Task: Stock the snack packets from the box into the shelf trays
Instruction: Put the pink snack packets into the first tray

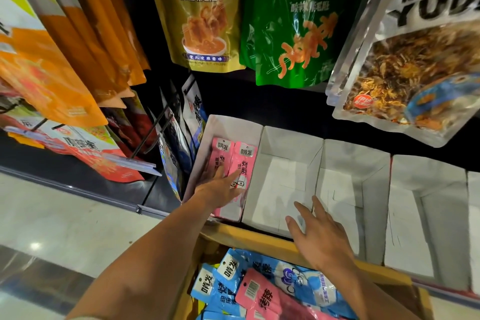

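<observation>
Step in hand: settling the pink packets (245, 161) into the leftmost tray (226, 125); by my reading this is the placing part of stocking, not the fetching part.
Left hand (220, 187): open, fingers stretched out flat and laid on the faces of the two pink packets, pressing on them and not gripping.
Right hand (320, 236): open, fingers spread, holding nothing; it hovers over the front edge of the second tray (285, 176), just above the rim of the box (246, 238). Whether it touches the tray I cannot tell.
Packets to stock: a heap of blue packets (232, 280) and pink ones lies in the box, right below the trays.
Trays: the second tray and those to its right show bare white bottoms.
Next move, as I judge it: a hand goes down into the box for more packets, sorted by colour, and stands them upright in a tray.
</observation>
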Demonstrator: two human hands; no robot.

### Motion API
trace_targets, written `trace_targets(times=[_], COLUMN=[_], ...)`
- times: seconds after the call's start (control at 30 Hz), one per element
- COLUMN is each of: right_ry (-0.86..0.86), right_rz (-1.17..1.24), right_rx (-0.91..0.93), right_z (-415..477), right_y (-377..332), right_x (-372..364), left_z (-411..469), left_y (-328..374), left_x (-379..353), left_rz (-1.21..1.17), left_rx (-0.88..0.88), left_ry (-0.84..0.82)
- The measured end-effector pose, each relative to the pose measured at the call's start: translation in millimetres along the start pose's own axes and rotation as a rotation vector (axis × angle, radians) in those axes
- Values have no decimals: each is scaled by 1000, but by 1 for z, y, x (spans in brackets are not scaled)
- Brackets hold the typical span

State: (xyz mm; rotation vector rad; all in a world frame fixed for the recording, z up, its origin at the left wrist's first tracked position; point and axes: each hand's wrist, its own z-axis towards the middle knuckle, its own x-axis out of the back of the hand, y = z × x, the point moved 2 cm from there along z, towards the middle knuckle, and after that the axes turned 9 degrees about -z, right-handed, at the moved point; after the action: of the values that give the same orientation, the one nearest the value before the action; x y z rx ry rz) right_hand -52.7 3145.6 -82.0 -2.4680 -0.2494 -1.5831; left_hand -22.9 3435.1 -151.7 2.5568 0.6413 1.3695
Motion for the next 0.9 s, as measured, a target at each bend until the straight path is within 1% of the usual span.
trace_targets(times=[0.03,0.13,0.2,0.27,0.37,0.57,0.7,0.9], right_ry=[1,13,18,22,31,56,57,41], right_rz=[-1,9,11,6,9,5,9,2], right_rx=[0,1,0,-1,-1,3,3,3], right_z=[0,1,1,2,3,3,3,5], right_y=[0,0,1,2,3,3,4,4], right_x=[0,-1,-2,-4,-5,-7,-10,-8], left_z=[0,3,9,10,6,2,0,-4], left_y=[0,-5,-8,-9,-7,-8,-6,-4], left_x=[-3,-5,-8,-11,-7,-4,-4,4], left_rz=[-14,-121,4,108,122,166,199,150], left_rx=[3,167,158,165,194,202,221,196], left_ry=[-8,24,47,25,53,-1,0,-7])
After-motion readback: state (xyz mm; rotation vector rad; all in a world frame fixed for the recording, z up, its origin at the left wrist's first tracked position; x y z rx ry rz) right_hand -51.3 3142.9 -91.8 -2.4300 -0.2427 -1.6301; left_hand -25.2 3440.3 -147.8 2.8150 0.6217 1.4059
